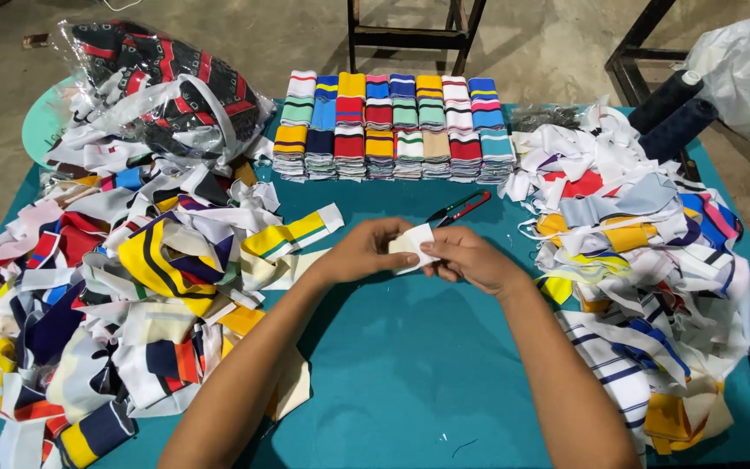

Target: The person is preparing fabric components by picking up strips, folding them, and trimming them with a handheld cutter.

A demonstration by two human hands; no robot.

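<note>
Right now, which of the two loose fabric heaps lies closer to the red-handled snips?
The right heap: the snips lie just beside its inner edge, past the hands, while the left heap sits farther across the teal table.

A small white piece of fabric [413,246], folded and roughly square, sits pinched between the fingertips of both hands, held flat just in front of the red-handled snips [457,208] and above the teal tabletop [410,365].

A garment workshop: beyond the fingers [410,247] rows of folded striped knit trims [392,126] line the teal worktable [410,365], loose rib scraps [123,278] heap either side, thread snips [457,208] lie just ahead, thread cones [674,108] stand far right.
</note>
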